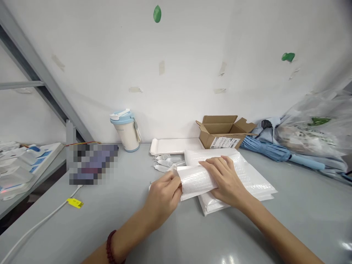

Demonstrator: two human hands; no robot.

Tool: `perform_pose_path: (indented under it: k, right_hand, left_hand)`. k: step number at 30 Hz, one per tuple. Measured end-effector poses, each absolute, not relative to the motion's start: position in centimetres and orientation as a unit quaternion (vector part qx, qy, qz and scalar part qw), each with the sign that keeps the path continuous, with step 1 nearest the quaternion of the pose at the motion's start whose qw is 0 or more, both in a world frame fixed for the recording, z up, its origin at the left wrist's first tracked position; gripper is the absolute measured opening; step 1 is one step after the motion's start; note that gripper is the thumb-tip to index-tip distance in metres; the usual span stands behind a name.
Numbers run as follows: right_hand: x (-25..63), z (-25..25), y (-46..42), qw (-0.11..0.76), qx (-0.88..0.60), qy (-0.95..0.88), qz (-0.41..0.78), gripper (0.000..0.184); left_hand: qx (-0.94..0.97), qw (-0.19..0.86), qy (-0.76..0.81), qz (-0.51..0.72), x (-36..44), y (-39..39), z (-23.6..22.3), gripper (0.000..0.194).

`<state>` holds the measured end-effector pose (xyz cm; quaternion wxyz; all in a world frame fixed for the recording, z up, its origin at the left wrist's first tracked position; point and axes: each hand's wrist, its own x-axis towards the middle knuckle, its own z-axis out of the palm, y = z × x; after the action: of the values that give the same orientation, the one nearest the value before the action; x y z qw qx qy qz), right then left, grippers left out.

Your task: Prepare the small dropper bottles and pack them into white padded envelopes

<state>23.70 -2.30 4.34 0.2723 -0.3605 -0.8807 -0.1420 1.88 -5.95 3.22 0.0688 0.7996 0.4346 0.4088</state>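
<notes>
A white bubble mailer (194, 182) is held between my two hands, its left end towards my left hand. My left hand (164, 194) is closed at that end, fingers curled against the edge; whatever else is in its grip is hidden. Across the mailer's right part lies my right hand (226, 181), its fingers bent over the top and gripping it. Beneath my right hand rests a pile of larger white bubble mailers (257, 182). Just behind my left hand are several small white pieces with thin loops (166, 164), partly covered.
Against the wall stand a cream-and-blue tumbler (128, 136), a flat white box (177, 146) and an open cardboard box (224, 142). A blue umbrella (266, 148) and plastic bag (308, 128) lie right. Left are a pixelated object (96, 164), tagged white cable (41, 222) and white devices (24, 174).
</notes>
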Motion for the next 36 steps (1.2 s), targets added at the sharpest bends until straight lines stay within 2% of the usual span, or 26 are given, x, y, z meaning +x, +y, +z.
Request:
perform_pose_path:
  k: [5, 11, 13, 15, 17, 19, 21, 23, 27, 33, 36]
  right_hand:
    - [23.5, 4.4, -2.4, 0.276, -0.358, -0.880, -0.144, 0.059]
    - [24.7, 4.7, -1.7, 0.281, -0.384, -0.865, -0.160, 0.057]
    - [25.1, 4.8, -1.5, 0.287, -0.394, -0.858, -0.162, 0.058]
    - [25.3, 4.9, -1.4, 0.294, -0.397, -0.855, -0.158, 0.058]
    - [25.1, 4.9, -1.5, 0.298, -0.388, -0.859, -0.151, 0.058]
    - [24.7, 4.8, -1.8, 0.291, -0.370, -0.871, -0.139, 0.057]
    - [24.2, 4.6, -2.1, 0.278, -0.347, -0.886, -0.130, 0.058]
    - [23.7, 4.3, -2.4, 0.268, -0.329, -0.896, -0.129, 0.058]
    - [23.3, 4.1, -2.8, 0.256, -0.317, -0.903, -0.132, 0.061]
    - [23.5, 4.3, -3.0, 0.259, -0.324, -0.899, -0.138, 0.058]
    - [23.4, 4.3, -3.1, 0.254, -0.321, -0.903, -0.131, 0.060]
  left_hand:
    - [0.814, -0.033, 0.379, 0.439, 1.6, -5.7, 3.5, 0.033]
    - [0.782, -0.038, 0.404, 0.474, 1.3, -5.5, 4.2, 0.010]
    - [0.725, 0.009, 0.486, 0.488, 1.2, -5.5, 4.6, 0.001]
    - [0.654, 0.115, 0.572, 0.482, 1.1, -5.4, 5.2, 0.017]
    - [0.616, 0.284, 0.584, 0.445, 0.9, -5.3, 5.6, 0.029]
    - [0.601, 0.448, 0.536, 0.388, 0.8, -5.1, 5.9, 0.025]
    - [0.584, 0.533, 0.504, 0.348, 0.9, -5.0, 5.9, 0.014]
    - [0.565, 0.551, 0.506, 0.347, 1.2, -5.1, 5.7, 0.007]
    - [0.535, 0.565, 0.522, 0.350, 1.7, -5.4, 5.4, 0.005]
    - [0.551, 0.622, 0.455, 0.321, 1.4, -5.3, 5.6, 0.029]
    - [0.560, 0.601, 0.470, 0.324, 1.5, -5.2, 5.2, 0.025]
